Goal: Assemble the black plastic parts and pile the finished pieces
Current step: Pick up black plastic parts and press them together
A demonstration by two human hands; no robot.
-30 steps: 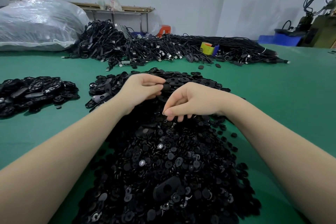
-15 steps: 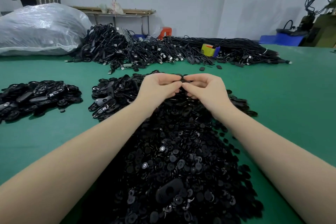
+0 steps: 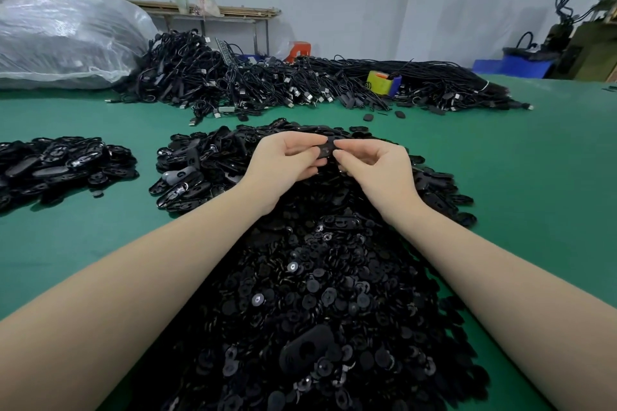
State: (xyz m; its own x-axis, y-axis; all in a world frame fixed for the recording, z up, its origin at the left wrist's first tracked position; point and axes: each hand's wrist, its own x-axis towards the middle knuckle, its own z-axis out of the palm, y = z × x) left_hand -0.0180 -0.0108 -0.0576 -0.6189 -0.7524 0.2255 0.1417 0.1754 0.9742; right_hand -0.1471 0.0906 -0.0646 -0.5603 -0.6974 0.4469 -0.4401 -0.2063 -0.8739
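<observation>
Pinching 1 small black plastic part point(image 3: 326, 149) between them, both hands meet above the far end of the big central heap: the left hand point(image 3: 283, 162) curls its fingers around the part's left edge, and the right hand point(image 3: 377, 163) nips its right edge between thumb and forefinger. The part looks flat and rounded, with a dull matte face; whether it is 1 piece or 2 already joined cannot be told.

Below the hands spreads a broad heap of loose parts point(image 3: 317, 304), mostly little round discs, some glossy, some with a pale centre, and 1 larger oblong shell point(image 3: 305, 352) with a round hole lying on top near the front. Just left of the hands sits a pile of oval housings point(image 3: 197, 167), shiny and slotted. Well apart at the far left lies a second, lower pile of similar oval pieces point(image 3: 60, 165).

All of it rests on a smooth green worktop point(image 3: 534, 177). Along the far side runs a tangle of black cables point(image 3: 267, 83) with metal plugs, a crinkled clear plastic sack point(image 3: 63, 40) at its left and a yellow and blue tape roll point(image 3: 384, 82) among the wires.
</observation>
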